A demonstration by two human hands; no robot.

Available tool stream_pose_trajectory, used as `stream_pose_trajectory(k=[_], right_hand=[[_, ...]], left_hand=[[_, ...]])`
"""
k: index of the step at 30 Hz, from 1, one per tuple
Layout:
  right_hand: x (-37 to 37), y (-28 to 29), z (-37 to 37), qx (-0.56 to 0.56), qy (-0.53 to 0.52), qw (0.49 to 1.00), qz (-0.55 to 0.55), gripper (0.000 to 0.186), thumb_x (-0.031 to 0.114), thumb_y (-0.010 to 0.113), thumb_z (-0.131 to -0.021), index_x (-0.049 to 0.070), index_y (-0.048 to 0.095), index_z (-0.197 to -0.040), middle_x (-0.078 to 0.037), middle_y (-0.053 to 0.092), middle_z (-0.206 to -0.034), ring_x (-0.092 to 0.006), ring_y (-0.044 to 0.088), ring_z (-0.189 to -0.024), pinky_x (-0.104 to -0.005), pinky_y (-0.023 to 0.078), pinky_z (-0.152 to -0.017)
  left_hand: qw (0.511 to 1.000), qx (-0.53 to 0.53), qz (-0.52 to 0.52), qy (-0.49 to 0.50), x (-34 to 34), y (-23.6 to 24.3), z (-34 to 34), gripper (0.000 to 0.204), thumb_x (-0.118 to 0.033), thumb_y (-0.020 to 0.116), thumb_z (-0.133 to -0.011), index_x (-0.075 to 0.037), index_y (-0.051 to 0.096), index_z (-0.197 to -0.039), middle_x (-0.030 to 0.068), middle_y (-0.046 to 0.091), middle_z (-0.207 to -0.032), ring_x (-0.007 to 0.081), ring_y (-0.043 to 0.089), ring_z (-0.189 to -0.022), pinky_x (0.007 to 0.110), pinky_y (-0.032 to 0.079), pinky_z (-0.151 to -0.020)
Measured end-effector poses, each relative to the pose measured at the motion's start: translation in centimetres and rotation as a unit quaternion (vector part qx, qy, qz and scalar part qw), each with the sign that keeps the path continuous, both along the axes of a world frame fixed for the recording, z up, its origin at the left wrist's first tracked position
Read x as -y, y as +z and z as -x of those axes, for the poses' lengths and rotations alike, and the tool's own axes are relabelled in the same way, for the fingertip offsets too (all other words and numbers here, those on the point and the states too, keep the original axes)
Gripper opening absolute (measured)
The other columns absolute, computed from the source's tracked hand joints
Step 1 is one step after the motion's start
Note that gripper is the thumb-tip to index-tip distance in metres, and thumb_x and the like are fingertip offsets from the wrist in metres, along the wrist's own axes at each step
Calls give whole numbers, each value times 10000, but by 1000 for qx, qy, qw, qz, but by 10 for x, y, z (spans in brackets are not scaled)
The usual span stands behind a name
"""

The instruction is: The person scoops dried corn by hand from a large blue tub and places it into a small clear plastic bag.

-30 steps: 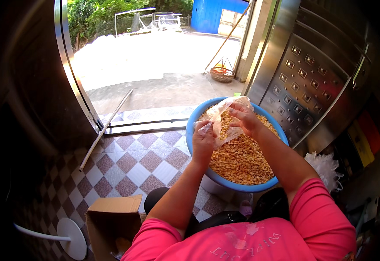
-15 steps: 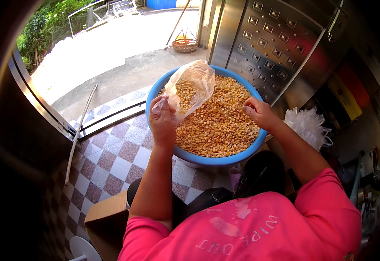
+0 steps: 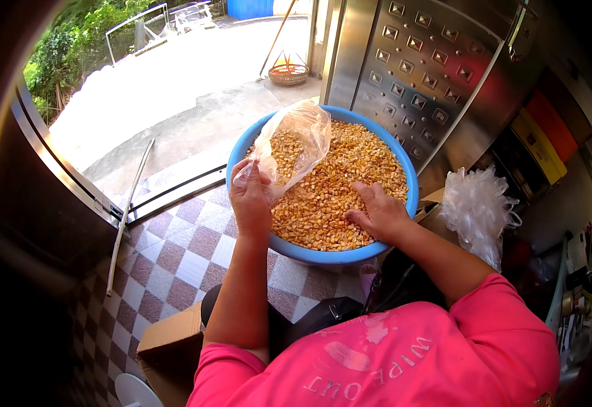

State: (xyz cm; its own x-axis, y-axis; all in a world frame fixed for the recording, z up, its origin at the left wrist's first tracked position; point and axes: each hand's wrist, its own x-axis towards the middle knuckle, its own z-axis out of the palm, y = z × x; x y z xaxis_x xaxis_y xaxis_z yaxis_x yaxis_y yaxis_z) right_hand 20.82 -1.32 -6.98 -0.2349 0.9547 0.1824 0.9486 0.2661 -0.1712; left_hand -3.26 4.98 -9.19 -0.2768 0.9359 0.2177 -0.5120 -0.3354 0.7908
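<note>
A large blue basin [image 3: 412,178] in front of me is filled with yellow dried corn kernels [image 3: 313,211]. My left hand [image 3: 251,198] is at the basin's left rim, its fingers pinched on the edge of a thin clear plastic bag [image 3: 315,129]. The bag spreads out over the kernels on the far left side, and some corn shows through it. On the right part of the heap rests my right hand [image 3: 381,216], thumb and fingers apart, fingertips touching the kernels. Nothing is visibly gripped in it.
To the right of the basin is a bunch of clear plastic bags [image 3: 475,207]. A metal door [image 3: 421,81] stands behind it. A pole [image 3: 129,210] leans at the doorway, left. A cardboard box [image 3: 170,332] is at lower left. Outside sits a wicker basket [image 3: 288,73].
My right hand has moved left and down from above the right rim onto the kernels, its fingers spreading. The left hand still holds the bag in nearly the same place.
</note>
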Motion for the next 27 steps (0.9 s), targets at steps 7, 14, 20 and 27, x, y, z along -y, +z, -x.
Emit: stream_pose_trajectory(k=[7, 14, 20, 27], right_hand=[[-29, -18, 5, -32, 77, 994, -68, 239, 319, 531, -854, 108, 512, -965, -122, 546, -843, -320, 587, -705, -427, 483, -591], [-58, -6, 10, -364, 55, 920, 134, 140, 193, 501, -887, 61, 538, -865, -42, 492, -608, -141, 484, -522, -281, 381, -471], [-82, 49, 48, -663, 5, 643, 383, 143, 183, 441, -921, 52, 499, -907, -1, 455, -664, -56, 317, -412, -175, 238, -344], [-149, 55, 93, -768, -138, 461, 422, 199, 183, 423, -921, 4, 445, -1005, -55, 505, -766, -82, 447, -522, -162, 314, -344]], left_hand=[[1000, -2, -3, 10, -2, 0, 1, 92, -121, 490, -910, -72, 523, -981, -33, 494, -648, 18, 426, -552, 164, 344, -482], [1000, 13, 14, -19, 3, 8, 0, 112, -143, 491, -912, -74, 513, -998, -30, 501, -660, 16, 429, -542, 162, 331, -448], [1000, 4, 5, -15, 0, 0, 0, 126, -144, 493, -911, -73, 511, -1013, -26, 496, -657, 22, 430, -523, 165, 333, -426], [1000, -10, 0, -8, 1, 2, 2, 109, -133, 497, -906, -67, 522, -990, -23, 495, -666, 23, 432, -542, 165, 346, -452]])
